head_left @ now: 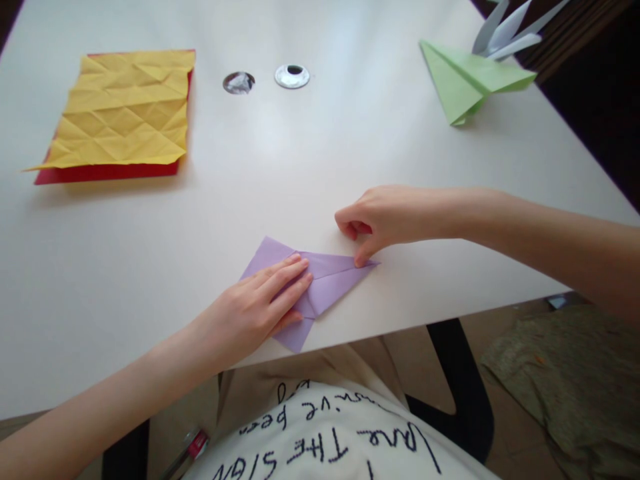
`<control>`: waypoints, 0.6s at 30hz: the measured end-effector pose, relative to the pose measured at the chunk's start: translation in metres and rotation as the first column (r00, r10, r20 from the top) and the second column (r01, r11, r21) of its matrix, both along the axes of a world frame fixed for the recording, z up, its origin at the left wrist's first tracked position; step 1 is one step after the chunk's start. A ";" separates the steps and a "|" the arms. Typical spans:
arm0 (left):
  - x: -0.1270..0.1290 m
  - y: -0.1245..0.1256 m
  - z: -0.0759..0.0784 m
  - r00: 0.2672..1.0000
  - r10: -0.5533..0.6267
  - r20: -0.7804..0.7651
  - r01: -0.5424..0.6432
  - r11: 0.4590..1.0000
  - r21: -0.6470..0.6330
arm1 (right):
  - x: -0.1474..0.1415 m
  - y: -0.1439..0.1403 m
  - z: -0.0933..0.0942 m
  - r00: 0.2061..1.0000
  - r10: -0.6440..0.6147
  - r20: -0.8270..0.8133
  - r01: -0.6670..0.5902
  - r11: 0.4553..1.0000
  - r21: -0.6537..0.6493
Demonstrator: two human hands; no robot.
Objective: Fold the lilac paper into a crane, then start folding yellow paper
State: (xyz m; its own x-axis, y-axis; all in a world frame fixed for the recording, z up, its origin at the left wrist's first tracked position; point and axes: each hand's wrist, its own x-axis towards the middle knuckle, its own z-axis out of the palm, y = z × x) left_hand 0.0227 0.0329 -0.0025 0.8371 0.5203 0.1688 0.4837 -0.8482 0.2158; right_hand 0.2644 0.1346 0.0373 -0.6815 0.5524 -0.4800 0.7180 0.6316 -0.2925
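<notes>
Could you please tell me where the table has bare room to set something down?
The widest bare patch lies mid-table, between the yellow sheet, the green model and the hands. The near-left corner, below the yellow sheet, is bare too. It is crowded at the near edge, where the left hand and right hand press the purple paper.

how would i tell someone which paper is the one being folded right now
On the white table, look at the near edge, right in front of the person. The purple paper lies flat under the left hand; it is the only purple piece there.
</notes>
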 end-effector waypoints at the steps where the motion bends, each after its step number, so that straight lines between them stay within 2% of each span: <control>1: 0.000 0.000 0.000 1.000 0.000 0.003 0.000 1.000 0.002 | 0.003 -0.001 0.000 1.000 -0.016 -0.002 0.016 1.000 0.001; 6: 0.000 0.000 -0.001 1.000 -0.002 -0.001 0.002 1.000 0.007 | 0.014 -0.005 -0.001 0.996 -0.062 -0.064 0.062 0.998 -0.004; 12: -0.001 0.000 -0.001 1.000 0.004 -0.016 -0.004 1.000 0.010 | 0.033 -0.008 -0.003 0.950 -0.182 -0.253 0.142 0.975 -0.169; 14: 0.000 -0.001 -0.001 1.000 0.013 -0.011 -0.013 1.000 0.018 | 0.036 -0.020 -0.005 0.908 -0.225 -0.353 0.205 0.974 -0.093; 15: 0.001 -0.002 -0.001 1.000 0.023 -0.010 -0.023 0.999 0.029 | 0.036 -0.029 -0.007 0.877 -0.238 -0.417 0.262 0.965 -0.001; 17: 0.005 -0.006 0.001 0.998 0.061 -0.013 -0.060 0.996 0.071 | 0.031 -0.053 -0.011 0.807 -0.198 -0.557 0.385 0.891 0.241; 18: 0.007 -0.009 0.002 0.996 0.088 -0.015 -0.086 0.991 0.101 | 0.026 -0.066 -0.014 0.784 -0.146 -0.604 0.408 0.854 0.323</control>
